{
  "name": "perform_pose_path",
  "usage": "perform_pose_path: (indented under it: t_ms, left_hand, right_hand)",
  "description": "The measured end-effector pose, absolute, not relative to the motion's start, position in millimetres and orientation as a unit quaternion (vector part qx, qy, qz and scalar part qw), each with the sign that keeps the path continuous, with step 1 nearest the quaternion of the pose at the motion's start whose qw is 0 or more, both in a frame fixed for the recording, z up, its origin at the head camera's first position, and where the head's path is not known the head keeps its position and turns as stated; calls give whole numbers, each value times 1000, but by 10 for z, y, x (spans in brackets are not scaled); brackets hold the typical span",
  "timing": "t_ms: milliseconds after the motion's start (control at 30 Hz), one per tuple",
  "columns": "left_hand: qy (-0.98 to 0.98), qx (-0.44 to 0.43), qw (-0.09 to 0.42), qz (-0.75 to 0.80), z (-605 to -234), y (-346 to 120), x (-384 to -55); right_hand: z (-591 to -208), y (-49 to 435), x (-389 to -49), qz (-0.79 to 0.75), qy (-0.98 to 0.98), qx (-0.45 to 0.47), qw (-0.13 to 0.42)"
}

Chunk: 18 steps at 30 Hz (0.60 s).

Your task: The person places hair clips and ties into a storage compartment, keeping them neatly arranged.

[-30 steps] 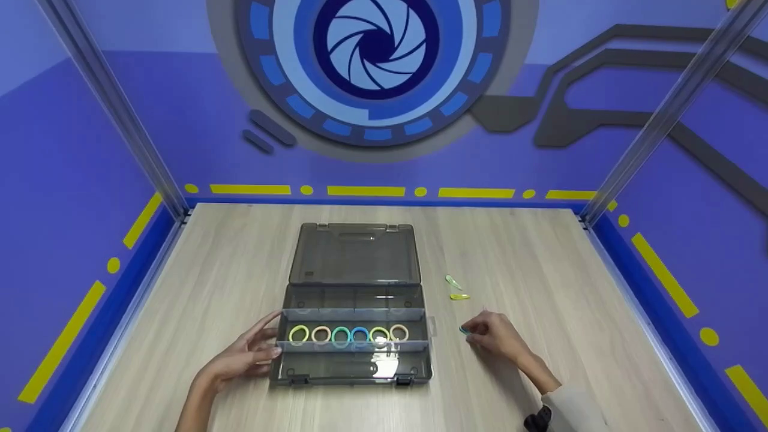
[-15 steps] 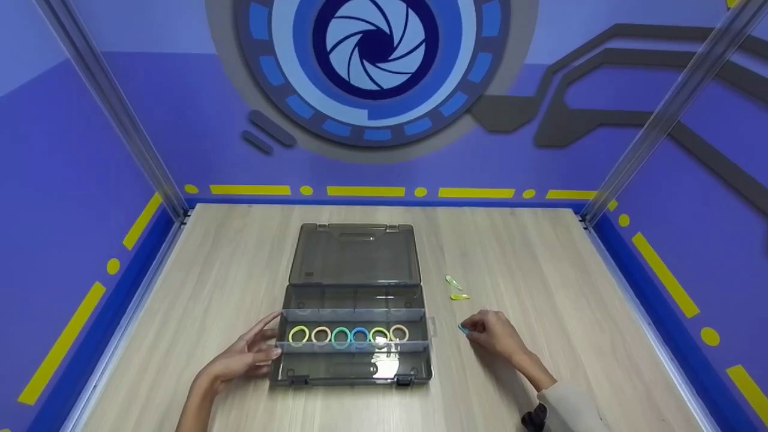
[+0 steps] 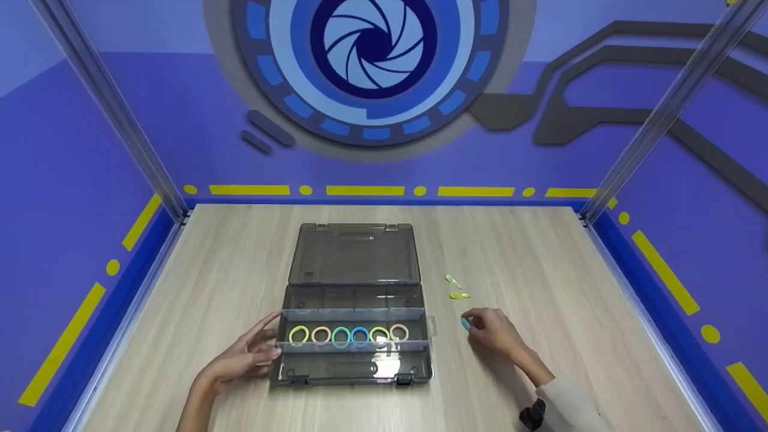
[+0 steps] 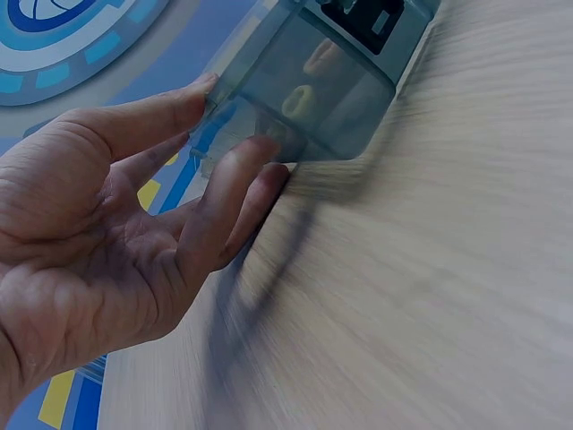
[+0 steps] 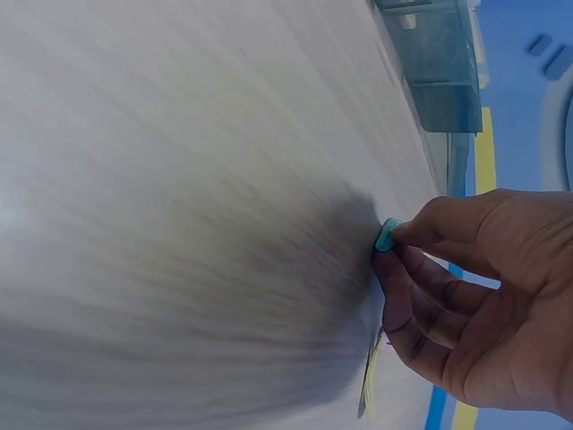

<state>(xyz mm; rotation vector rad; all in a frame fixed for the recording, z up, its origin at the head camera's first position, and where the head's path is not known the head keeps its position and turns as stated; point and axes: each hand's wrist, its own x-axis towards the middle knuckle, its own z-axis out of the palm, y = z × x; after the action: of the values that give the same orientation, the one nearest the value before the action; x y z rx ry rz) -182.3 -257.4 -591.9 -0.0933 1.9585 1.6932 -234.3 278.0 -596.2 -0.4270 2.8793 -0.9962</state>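
My right hand (image 3: 495, 330) pinches a small teal hair clip (image 5: 389, 235) between thumb and fingertips, to the right of the box; the fingers cover part of the clip. In the head view, a pale green hair clip (image 3: 453, 281) and a yellow hair clip (image 3: 460, 296) lie on the table just beyond that hand. My left hand (image 3: 243, 354) rests its fingertips against the left wall of a smoky clear plastic box (image 3: 336, 366), its fingers loosely spread. Several coloured rings, such as a blue ring (image 3: 360, 330), stand in a row in the box's middle compartment.
The box's lid (image 3: 354, 255) lies folded back behind it, on the wood-grain table (image 3: 528, 252). Two latches, one of them the right latch (image 3: 404, 380), face the front. A blue patterned wall (image 3: 372, 168) and metal posts bound the table's back and sides.
My right hand has turned the teal clip so that more of its flat face shows, shifting only slightly. The left hand and the box stay where they were.
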Motion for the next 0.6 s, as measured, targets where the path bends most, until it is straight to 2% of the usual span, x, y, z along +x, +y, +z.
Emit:
perform_pose_path:
  t_ms: [333,600]
  left_hand:
    - [731,-34,272,625,-5925,-2562,-1839]
    - [726,-30,276,629,-5931,-2571,-1833]
  right_hand:
    - [-5801,2751,-2475,-415,893,-161,72]
    - [-5611,2544,-2556,-487,852,-139,136]
